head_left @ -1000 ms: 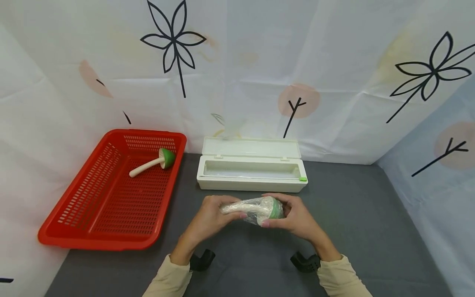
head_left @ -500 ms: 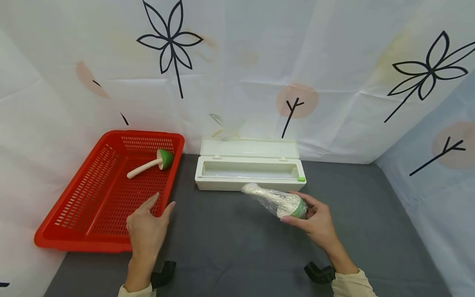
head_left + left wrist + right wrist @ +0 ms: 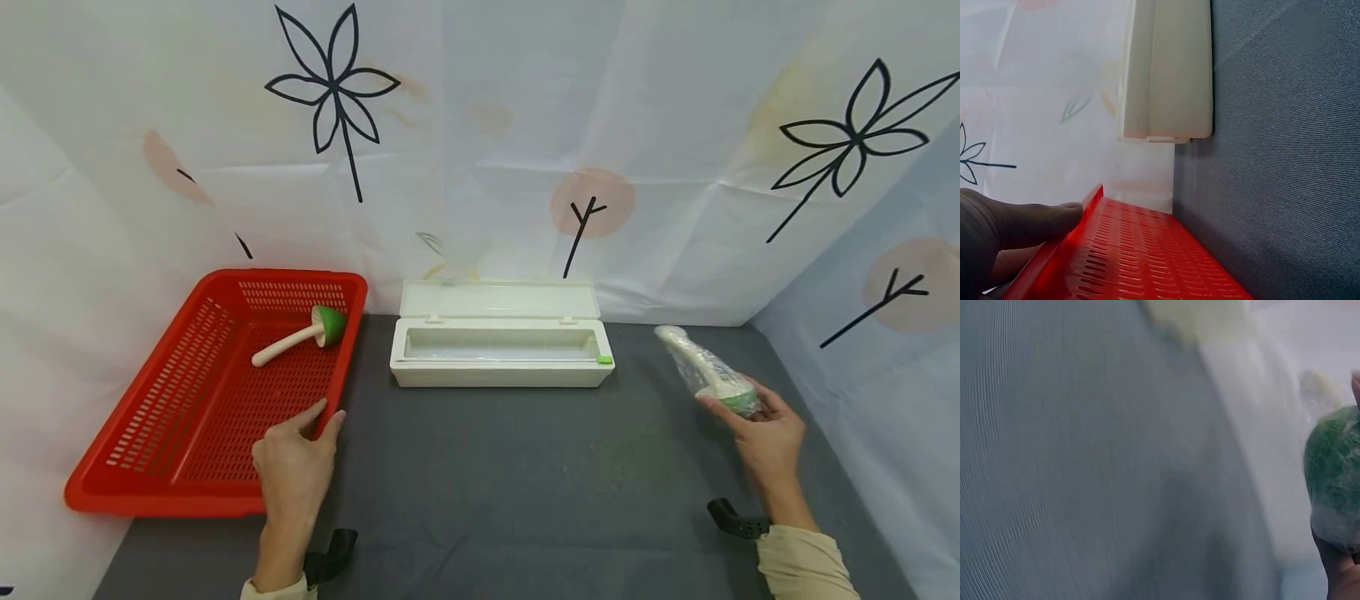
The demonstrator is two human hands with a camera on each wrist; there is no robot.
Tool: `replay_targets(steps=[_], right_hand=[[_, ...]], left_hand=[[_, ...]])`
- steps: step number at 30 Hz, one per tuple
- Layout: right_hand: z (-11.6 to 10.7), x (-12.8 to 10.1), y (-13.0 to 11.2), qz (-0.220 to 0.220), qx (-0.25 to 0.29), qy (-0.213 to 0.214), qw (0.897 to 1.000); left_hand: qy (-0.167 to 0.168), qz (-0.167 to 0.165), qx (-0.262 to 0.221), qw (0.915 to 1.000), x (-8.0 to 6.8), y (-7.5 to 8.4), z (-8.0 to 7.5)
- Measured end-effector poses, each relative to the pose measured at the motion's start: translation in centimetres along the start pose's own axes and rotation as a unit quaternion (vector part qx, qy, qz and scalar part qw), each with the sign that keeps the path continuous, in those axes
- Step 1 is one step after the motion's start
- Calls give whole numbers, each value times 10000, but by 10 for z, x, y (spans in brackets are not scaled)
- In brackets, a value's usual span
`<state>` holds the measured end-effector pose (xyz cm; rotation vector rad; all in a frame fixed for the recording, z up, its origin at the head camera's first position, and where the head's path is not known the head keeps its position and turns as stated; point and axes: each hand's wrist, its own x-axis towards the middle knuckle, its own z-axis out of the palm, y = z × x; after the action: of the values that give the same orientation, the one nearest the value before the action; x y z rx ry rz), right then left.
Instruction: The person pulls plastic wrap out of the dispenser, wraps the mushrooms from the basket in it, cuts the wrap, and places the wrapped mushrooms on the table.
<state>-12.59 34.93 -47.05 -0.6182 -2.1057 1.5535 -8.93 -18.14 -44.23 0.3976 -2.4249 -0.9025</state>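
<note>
My right hand [image 3: 761, 429] grips a cream and green toy wrapped in clear film [image 3: 708, 372] by its green end, holding it above the grey table at the far right; the green end [image 3: 1335, 475] fills the right wrist view's edge. My left hand [image 3: 296, 454] rests on the near right rim of the red basket [image 3: 150, 467], thumb on the rim [image 3: 1063, 240] in the left wrist view. A bare cream and green toy [image 3: 300, 333] lies inside the basket. The open white wrap dispenser box [image 3: 498, 350] stands at the back middle, seen end-on [image 3: 1169, 75] from the left wrist.
Patterned white cloth walls [image 3: 480, 150] close in the back and both sides. The grey table surface [image 3: 525, 483] stretches between my hands. Black wrist mounts [image 3: 330, 558] show near the frame's bottom.
My left hand let go of the wrapped toy and moved left onto the basket rim. My right hand carried the wrapped toy from the middle over to the far right.
</note>
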Motion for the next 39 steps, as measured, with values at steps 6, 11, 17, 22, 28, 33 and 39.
replay_targets(steps=[6,11,17,22,28,33,39], right_hand=[[-39,36,36,758,-931,639,9907],[-44,43,50,711,-1751,722,9793],[-39,43,51,662,-2149,689,9720],[-38,41,46,705,-2137,538,9729],[-40,38,39,693,-1897,668,9771],[-39,32,30,397,-1787,905,9789],[-28,22,11,-191,-1771,1261,9759]], left_hand=[[34,-70,-32,10000,0,-1,1],[36,-122,-37,9999,0,-2,0],[70,-72,-74,9999,0,-3,-1],[77,-16,-94,9999,0,-4,0],[70,-60,-147,9998,0,-2,0],[37,-70,-144,9999,1,-2,0],[3,-133,-156,9998,0,-2,0]])
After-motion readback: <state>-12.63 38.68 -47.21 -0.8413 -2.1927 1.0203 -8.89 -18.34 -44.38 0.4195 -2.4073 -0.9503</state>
